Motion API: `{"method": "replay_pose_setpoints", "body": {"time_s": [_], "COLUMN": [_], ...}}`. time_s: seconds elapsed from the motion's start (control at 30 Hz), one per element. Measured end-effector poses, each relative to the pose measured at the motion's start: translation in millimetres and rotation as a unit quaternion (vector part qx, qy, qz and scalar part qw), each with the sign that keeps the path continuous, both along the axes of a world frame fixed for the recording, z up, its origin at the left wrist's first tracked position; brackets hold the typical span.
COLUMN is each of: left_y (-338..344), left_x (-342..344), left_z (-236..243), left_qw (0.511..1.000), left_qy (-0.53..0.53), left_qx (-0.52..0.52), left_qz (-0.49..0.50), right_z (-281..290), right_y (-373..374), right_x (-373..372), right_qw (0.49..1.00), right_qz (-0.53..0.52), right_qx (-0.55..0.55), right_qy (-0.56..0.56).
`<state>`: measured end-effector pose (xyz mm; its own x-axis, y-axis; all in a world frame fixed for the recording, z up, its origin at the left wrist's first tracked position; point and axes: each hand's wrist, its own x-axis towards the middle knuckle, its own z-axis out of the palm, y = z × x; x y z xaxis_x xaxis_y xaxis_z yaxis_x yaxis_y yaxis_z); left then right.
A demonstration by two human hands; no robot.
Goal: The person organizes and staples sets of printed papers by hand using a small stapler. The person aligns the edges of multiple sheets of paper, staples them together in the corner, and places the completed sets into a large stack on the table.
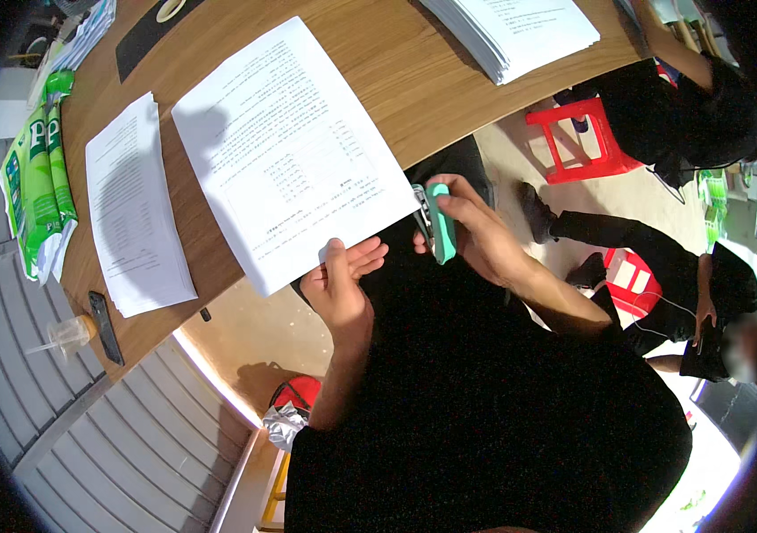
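Past black shirt [485, 426], grips stapler [442, 226] w/ R hand [483, 235] at sheets [281, 151], prob. mid-staple; can't tell grip of L hand [340, 298], nor status of 2 stacks [134, 209].

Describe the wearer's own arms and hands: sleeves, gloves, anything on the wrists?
Left hand and right hand: both ungloved, no rings seen on the visible fingers. Forearms bare, no watch or cable seen on them. Black top, short sleeves, no print visible.
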<state>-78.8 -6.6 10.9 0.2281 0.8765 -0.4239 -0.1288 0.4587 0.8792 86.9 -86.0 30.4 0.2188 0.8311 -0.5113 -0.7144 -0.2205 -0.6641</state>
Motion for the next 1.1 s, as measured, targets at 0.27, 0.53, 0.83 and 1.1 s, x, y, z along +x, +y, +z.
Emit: {"method": "replay_pose_setpoints", "body": {"time_s": [0.27, 0.53, 0.83, 1.1], "left_y": [-4.2, -4.5, -6.6, -21.0], "left_x": [-11.1, -12.8, -23.1, -14.2], "left_z": [11.1, 8.0, -15.2, -25.1], "left_qw": [0.997, 0.993, 0.999, 0.962], "left_qy": [0.070, 0.103, 0.011, -0.207], "left_qx": [0.026, 0.035, 0.006, -0.128], "left_qz": [-0.032, -0.037, -0.046, -0.125], "right_z": [-11.2, -13.3, -20.9, -20.7], "right_y": [4.2, 5.4, 4.4, 2.6], "right_x": [-6.1, -14.2, -14.5, -10.8], "right_qw": [0.994, 0.987, 0.986, 0.988], "right_qz": [0.021, -0.031, -0.059, -0.055], "right_qx": [0.049, -0.019, 0.005, 0.017], "right_qy": [0.094, -0.154, -0.157, -0.142]}}
